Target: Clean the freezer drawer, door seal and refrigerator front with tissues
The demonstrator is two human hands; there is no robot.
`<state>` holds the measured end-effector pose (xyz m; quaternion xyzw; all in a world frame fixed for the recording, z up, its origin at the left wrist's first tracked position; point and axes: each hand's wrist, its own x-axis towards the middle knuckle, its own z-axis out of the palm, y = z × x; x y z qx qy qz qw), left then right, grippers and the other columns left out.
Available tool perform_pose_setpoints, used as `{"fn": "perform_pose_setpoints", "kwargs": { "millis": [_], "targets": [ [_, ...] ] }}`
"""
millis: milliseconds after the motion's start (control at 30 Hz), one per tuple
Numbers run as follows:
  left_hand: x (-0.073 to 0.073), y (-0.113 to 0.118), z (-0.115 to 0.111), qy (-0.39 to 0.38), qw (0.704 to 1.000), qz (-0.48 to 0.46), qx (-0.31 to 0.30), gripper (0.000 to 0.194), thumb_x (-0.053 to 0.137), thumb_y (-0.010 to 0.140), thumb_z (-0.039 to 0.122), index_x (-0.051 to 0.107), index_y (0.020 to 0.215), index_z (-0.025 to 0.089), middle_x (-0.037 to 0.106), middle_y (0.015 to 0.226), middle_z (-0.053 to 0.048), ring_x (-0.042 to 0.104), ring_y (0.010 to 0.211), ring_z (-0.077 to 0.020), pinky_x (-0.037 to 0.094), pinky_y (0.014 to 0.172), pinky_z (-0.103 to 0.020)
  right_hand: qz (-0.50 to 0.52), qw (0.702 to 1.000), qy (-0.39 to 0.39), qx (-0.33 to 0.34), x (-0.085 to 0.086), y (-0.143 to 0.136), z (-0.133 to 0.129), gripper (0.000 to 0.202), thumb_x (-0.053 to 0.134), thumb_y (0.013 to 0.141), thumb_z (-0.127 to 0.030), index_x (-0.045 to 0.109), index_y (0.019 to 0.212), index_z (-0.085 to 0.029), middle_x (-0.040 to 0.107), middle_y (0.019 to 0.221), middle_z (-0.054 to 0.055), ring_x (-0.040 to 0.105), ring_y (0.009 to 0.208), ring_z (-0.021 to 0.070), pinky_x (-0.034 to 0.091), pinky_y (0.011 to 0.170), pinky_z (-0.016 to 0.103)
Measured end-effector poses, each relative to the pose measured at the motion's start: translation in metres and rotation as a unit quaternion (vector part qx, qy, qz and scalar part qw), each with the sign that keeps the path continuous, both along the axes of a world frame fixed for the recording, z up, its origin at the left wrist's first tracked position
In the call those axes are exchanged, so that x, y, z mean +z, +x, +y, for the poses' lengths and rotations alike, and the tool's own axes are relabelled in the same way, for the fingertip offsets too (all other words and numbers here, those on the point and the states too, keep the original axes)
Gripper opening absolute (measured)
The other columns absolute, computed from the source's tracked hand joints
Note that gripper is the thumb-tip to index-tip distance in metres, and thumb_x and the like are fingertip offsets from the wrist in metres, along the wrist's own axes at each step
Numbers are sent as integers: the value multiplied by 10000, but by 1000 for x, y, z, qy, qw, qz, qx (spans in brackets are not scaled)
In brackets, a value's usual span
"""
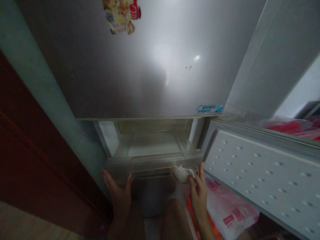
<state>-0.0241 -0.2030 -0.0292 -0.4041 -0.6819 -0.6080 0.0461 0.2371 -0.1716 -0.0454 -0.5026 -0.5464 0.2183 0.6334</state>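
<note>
Silver fridge door; clear drawer, likely stiff, brittle, best held by ends; left hand spread, right hand, apart, pinching white cloth.

Both hands reach forward, fingers spread.

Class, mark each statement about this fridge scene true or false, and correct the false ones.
1. The left hand and right hand are at opposite ends of the clear plastic drawer. True.
2. The crumpled white cloth is at the left hand. False: the cloth is at the right hand.
3. The white, dimpled inner side of the lower door is in view. True.
4. The shiny silver-grey upper door stands wide open. False: the upper door is shut.
</note>
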Motion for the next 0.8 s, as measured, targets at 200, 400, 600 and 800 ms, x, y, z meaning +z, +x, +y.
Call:
{"fn": "perform_pose_setpoints", "kwargs": {
  "millis": [200,400,600,800],
  "targets": [
    [-2,-8,32,10,1000,26,-7,966,602,827,502,48,1520,119,107,1581,-209,106,1467,-300,140,1190,-460,-56,998,19,0,-1,-5,33,316,473,909,-410,670,953,-166,159,1577,151,251,1434,302,247,1118,479],
    [-5,-22,60,5,998,62,-21,910,546,871,472,33,1516,88,64,1584,-216,74,1471,-289,126,1194,-442,-71,997,6,19,2,-13,50,299,435,925,-395,646,936,-183,114,1593,116,180,1457,266,257,1126,428],
    [-6,-30,79,10,996,83,-36,908,532,884,443,-6,1511,65,-4,1583,-232,18,1475,-277,116,1194,-440,-90,995,9,30,6,-22,62,317,393,941,-385,596,815,-176,44,1600,121,128,1467,270,225,1138,436],
    [-3,-35,79,7,995,83,-49,919,556,871,418,-1,1510,64,-12,1580,-238,-2,1474,-284,109,1192,-455,-86,995,20,35,11,-21,58,301,379,941,-382,575,829,-182,115,1593,143,169,1461,264,217,1140,440]
  ]
}}
